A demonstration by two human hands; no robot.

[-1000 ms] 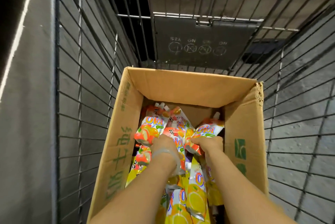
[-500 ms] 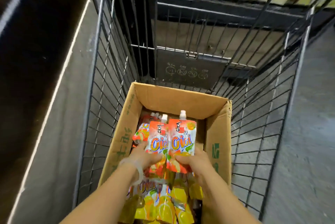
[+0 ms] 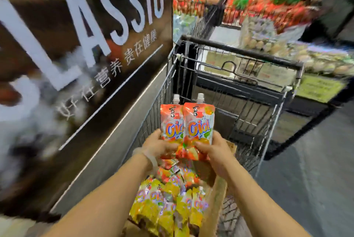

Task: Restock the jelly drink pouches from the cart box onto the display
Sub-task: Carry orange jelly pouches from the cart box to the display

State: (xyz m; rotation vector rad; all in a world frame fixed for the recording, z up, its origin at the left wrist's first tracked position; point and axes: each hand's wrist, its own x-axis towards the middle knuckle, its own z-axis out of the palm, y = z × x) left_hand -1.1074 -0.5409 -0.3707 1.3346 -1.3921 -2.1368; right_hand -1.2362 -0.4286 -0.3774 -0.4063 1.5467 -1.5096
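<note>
Two orange jelly drink pouches (image 3: 187,127) are held upright, spouts up, side by side over the cart box (image 3: 218,194), the left hand (image 3: 159,145) and right hand (image 3: 214,148) each gripping a lower corner, while the blurred display shelves (image 3: 249,10) are seen ahead and right, well apart.

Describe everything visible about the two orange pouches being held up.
The two orange pouches are glossy, soft plastic packs, each with a white screw cap on a spout at the top corner. Both show an orange logo outlined in blue and fruit pictures below. They stand upright side by side, the right one overlapping the left one's edge, raised above the box in the cart. The left hand grips the left pouch's lower part and the right hand the right pouch's.
</note>
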